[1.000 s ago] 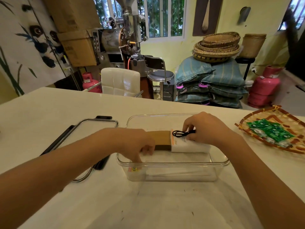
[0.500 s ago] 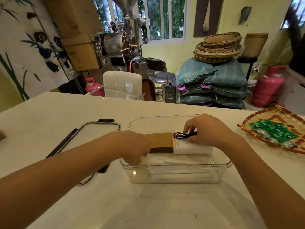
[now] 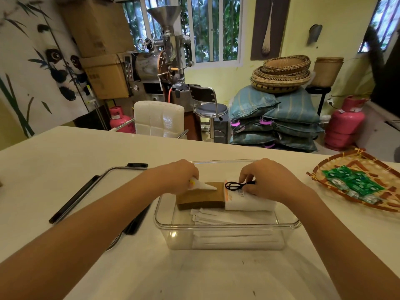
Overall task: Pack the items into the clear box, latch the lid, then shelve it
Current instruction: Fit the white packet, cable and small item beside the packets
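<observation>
The clear box [image 3: 227, 237] stands open on the white table, in front of me. Inside it lie a brown stack [image 3: 201, 197] on the left and a white stack [image 3: 249, 202] on the right, over several white paper-wrapped sticks [image 3: 227, 217]. My left hand [image 3: 175, 176] is over the box's left end, pinching a white paper packet [image 3: 201, 185] that rests on the brown stack. My right hand [image 3: 268, 180] presses on the white stack and pinches a black looped band [image 3: 234, 185]. The lid [image 3: 91, 191] with black latches lies flat to the left of the box.
A woven tray [image 3: 357, 176] with several green packets [image 3: 355, 184] sits at the table's right edge. Beyond the table are a white chair [image 3: 159, 118], a stool [image 3: 211, 109], stacked sacks, baskets, pink gas cylinders and a roasting machine.
My left hand rose from the box's front-left corner to the brown stack and now holds a white packet. My right hand stayed on the black band.
</observation>
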